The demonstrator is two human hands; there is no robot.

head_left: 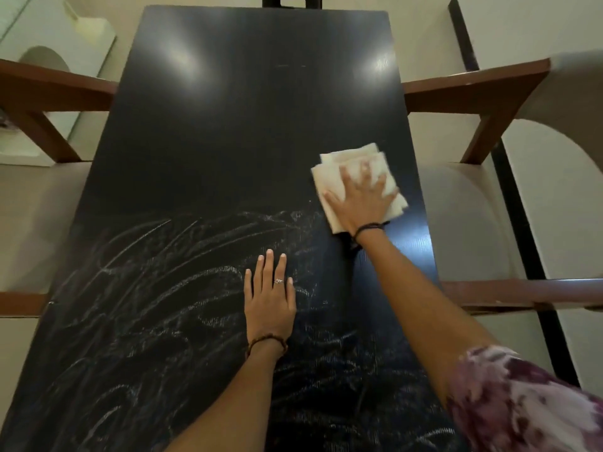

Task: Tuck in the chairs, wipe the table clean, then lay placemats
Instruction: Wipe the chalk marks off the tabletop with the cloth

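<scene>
The folded cloth [355,177] looks soft and light; the right hand [362,200] presses it flat with spread fingers [346,177] on the table [228,125]. The left hand [269,301] rests flat, fingers together, holding nothing.

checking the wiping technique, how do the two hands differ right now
The right hand reaches farther out, near the table's right edge, fingers spread, pressing flat on a folded white cloth. The left hand lies nearer the body, fingers together, bare on the streaked tabletop with nothing under it. The left wears a ring; none shows on the right. Both are palm down and wear a dark wrist bracelet.
</scene>
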